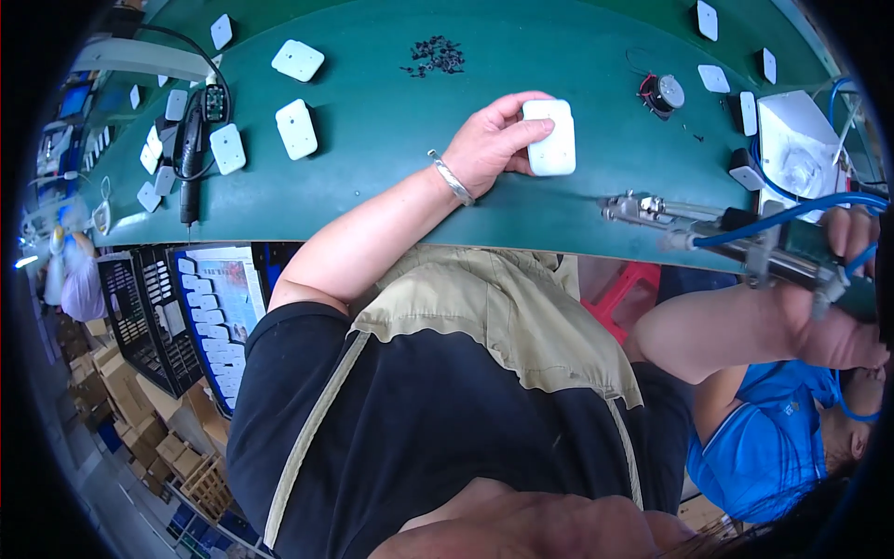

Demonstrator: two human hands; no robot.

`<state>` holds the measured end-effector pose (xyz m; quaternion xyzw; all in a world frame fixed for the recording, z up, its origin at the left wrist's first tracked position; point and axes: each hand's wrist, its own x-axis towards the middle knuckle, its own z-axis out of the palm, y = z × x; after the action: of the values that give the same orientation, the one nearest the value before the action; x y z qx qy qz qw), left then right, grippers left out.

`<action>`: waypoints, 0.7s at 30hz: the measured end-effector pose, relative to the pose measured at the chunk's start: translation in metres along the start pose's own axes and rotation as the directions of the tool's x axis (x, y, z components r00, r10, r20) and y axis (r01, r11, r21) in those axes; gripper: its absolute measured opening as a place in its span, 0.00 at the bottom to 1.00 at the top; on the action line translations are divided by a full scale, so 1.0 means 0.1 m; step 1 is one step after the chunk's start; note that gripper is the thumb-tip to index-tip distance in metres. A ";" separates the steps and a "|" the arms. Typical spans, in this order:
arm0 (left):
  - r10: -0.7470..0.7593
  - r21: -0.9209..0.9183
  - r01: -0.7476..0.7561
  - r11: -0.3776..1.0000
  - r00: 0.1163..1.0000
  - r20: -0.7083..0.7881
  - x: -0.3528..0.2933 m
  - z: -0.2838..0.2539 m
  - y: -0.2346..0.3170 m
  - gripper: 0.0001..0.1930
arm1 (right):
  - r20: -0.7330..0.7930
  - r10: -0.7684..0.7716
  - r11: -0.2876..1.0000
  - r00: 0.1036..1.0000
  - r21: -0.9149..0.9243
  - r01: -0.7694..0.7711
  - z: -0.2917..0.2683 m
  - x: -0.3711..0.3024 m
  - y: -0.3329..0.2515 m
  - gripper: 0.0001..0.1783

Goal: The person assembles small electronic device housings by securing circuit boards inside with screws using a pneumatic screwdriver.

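So, starting at the left end of the green tabletop (pixel 391 121), a black corded tool (pixel 191 154) lies by some white-faced units, with two loose units (pixel 297 130) a bit right of those and a pile of small dark screws, or so they look (pixel 434 56), on the far side. Middle is where it's at: the left hand (pixel 484 149) has the white case (pixel 556 149) pinched, thumb across the face and fingers tucked behind, raised toward the near edge. My guess is we're at the lining-up step, case offered, nothing driven at this instant. Any next move would call for a steady case and the tool tip squared to one of its holes, since they're well apart now. Looks-wise it's a flat white rectangle with rounded corners, a few tiny dots or holes on its face, back hidden. Right of it sits the blue-hosed metal tool (pixel 736 247), tip pointing left, with the right hand's (pixel 846 235) fingers curled around its back end, partly blocked, so I can't tell how tightly.
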<state>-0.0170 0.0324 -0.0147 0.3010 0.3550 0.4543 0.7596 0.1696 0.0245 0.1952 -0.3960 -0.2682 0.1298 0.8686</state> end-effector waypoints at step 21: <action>-0.214 -0.357 0.280 0.891 0.953 0.213 0.08 0.31 0.10 0.19 | 0.817 0.137 0.886 0.559 0.152 -0.439 -0.65 0.47 0.26 0.29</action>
<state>0.0061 0.0397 0.0079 0.1362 0.2297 0.3874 0.8824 0.2444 0.0222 0.1570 -0.1813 -0.5253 0.4768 0.6811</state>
